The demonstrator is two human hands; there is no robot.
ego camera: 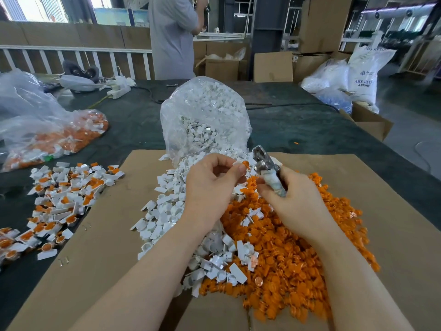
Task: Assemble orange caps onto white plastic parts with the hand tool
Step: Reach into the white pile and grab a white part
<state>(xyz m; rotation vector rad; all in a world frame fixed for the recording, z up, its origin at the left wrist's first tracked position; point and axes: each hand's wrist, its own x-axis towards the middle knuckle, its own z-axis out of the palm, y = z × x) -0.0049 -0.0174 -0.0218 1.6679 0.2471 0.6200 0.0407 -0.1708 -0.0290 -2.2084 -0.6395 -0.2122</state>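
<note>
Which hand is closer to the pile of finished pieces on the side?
Left. The left hand is nearer the finished pile, though apart from it; the right hand, gripping the hand tool, is farther.

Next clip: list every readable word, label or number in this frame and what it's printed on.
"ABS RESIN", partly creased: on the white sack at far right.
Logo and small line above that text, and small characters below it: too blurred to read.
Top of the sack: a dark line of print, folded and unreadable.
Cardboard boxes, bags and hand tool: no readable text.
</note>
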